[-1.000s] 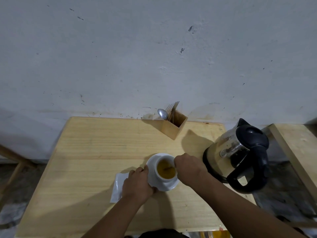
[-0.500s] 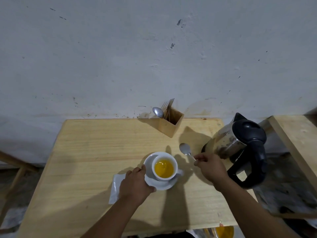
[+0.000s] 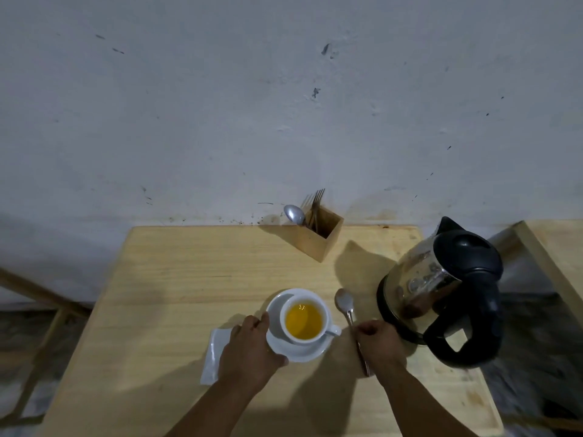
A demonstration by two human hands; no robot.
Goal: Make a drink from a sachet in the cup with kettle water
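One white ceramic cup (image 3: 304,320), filled with orange-yellow liquid, sits on one white saucer (image 3: 296,350) near the middle of the pale wooden table (image 3: 176,279). The left hand (image 3: 250,351) grips the saucer's rim at about eight o'clock, thumb on top of the edge. Beneath that wrist lies one white sachet (image 3: 214,356), flat on the wood, touching the hand's shadow side.

At three o'clock from the cup lies one steel teaspoon (image 3: 347,305) — bowl pointing away, handle running under the right hand (image 3: 380,345), whose fingers curl around the handle; whether the spoon rests fully on the table I cannot tell.

Just beyond that hand, at two to three o'clock, stands one steel kettle with black lid and handle (image 3: 448,288). At twelve o'clock, against the wall, one square wooden cutlery holder (image 3: 318,238) holds one spoon (image 3: 295,214) and a few forks (image 3: 315,200) — too bunched to count.
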